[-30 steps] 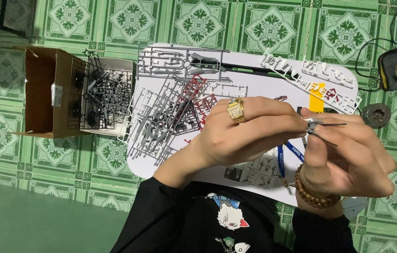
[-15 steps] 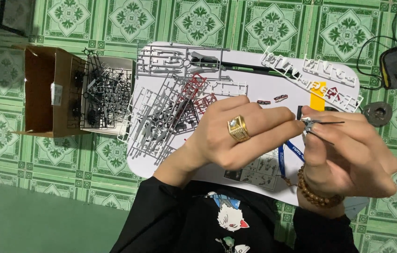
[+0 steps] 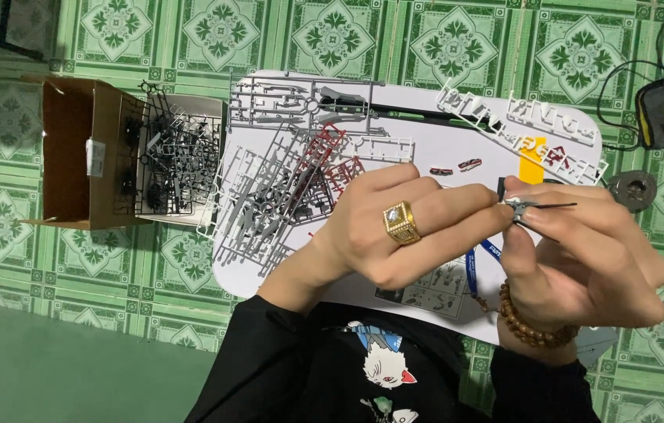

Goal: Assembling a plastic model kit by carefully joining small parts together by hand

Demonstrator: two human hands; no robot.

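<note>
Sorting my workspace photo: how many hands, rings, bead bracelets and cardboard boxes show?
Hands: 2, left hand and right hand
Gold ring: 1
Bead bracelet: 1
Cardboard box: 1
Total: 5

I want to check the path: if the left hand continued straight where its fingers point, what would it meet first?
The left hand points rightward, so it would meet the right hand and the small grey part they pinch.
</note>
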